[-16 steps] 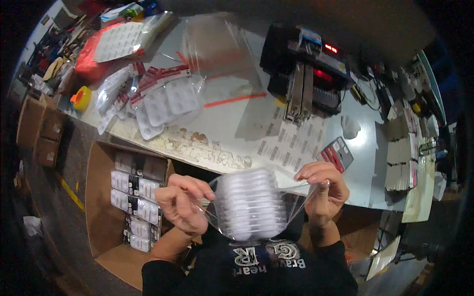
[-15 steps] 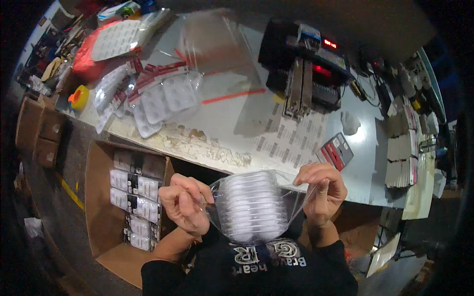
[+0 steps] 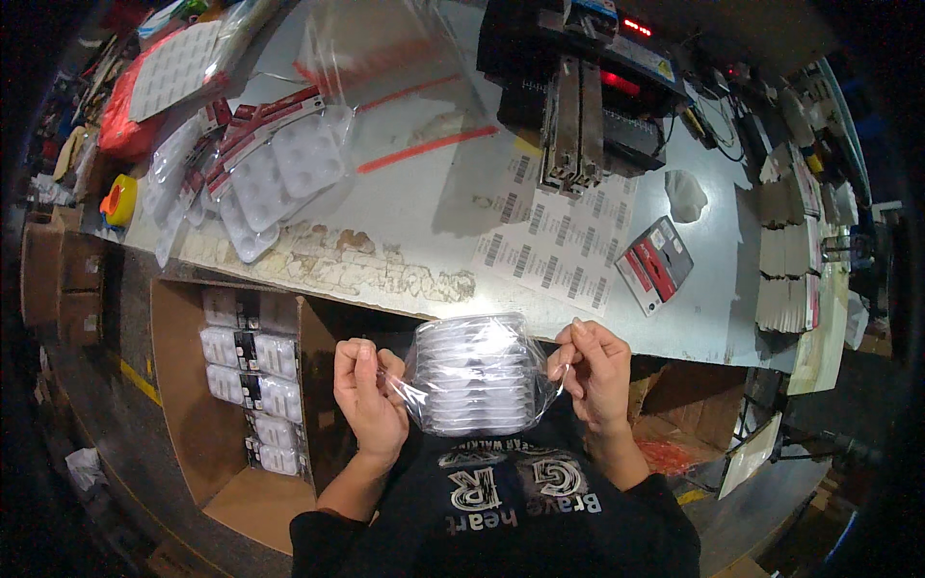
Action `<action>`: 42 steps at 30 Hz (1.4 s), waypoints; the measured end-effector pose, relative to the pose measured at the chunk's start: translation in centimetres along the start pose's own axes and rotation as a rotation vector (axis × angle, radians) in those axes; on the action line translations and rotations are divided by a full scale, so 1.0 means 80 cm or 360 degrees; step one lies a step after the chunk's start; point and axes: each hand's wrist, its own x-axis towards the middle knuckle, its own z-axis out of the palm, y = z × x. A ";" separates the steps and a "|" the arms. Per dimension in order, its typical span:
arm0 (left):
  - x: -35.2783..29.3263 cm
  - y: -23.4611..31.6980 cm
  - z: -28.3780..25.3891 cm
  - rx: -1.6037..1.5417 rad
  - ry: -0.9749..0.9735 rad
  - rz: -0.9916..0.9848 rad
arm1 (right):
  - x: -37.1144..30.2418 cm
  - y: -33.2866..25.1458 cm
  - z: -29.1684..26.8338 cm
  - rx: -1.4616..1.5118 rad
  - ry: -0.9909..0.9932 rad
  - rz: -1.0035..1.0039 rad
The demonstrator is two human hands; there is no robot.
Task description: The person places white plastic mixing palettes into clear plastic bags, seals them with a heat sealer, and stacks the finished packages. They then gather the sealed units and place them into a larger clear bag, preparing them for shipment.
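In front of my chest, a clear plastic bag (image 3: 414, 393) is stretched around a stack of white plastic trays (image 3: 479, 376). My left hand (image 3: 374, 395) pinches one side of the bag between thumb and fingers. On the other side, my right hand (image 3: 593, 374) grips a gathered piece of the same film. The stack hangs between both hands, just off the front edge of the worktable (image 3: 385, 279).
An open carton (image 3: 178, 405) with several packed bundles stands at the left below the table. On the tabletop are clear blister trays (image 3: 308, 154), a label sheet (image 3: 554, 241), a red-and-black card (image 3: 655, 265) and a black sealing machine (image 3: 573, 125). Card stacks (image 3: 785, 250) line the right.
The bag has drawn closer around the stack, and my right hand has come inward to the left. The stack has tilted and risen slightly; the whole view has shifted.
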 end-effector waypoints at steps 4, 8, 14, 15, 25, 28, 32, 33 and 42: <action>0.000 -0.006 -0.007 0.0258 -0.0046 -0.0226 | -0.003 0.024 -0.001 -0.0033 0.0166 0.0167; -0.010 -0.022 0.004 0.0699 -0.0172 -0.0117 | -0.010 0.054 0.015 -0.0655 0.0182 -0.0229; -0.021 -0.048 -0.028 0.1254 -0.0226 0.0859 | -0.009 0.050 0.015 -0.1044 0.0336 -0.0904; -0.023 -0.051 -0.039 0.1272 -0.0446 0.1008 | -0.007 0.048 0.009 -0.1335 0.0203 -0.1183; 0.037 0.038 0.027 0.2219 -0.0929 0.1531 | 0.018 0.099 0.015 -0.1069 -0.0411 -0.0607; 0.110 0.073 0.068 0.2653 -0.0999 0.1809 | 0.056 0.105 0.068 -0.0825 -0.0652 -0.0288; 0.213 0.055 0.110 0.2997 -0.1628 0.1330 | 0.061 0.107 0.102 -0.0385 -0.0920 -0.0142; 0.225 0.053 0.111 0.2940 -0.1318 0.1717 | 0.064 0.101 0.091 -0.0705 -0.0835 -0.0212; 0.081 -0.020 0.048 0.2149 -0.1521 0.1495 | 0.100 0.032 -0.061 -0.2929 -0.0028 -0.1186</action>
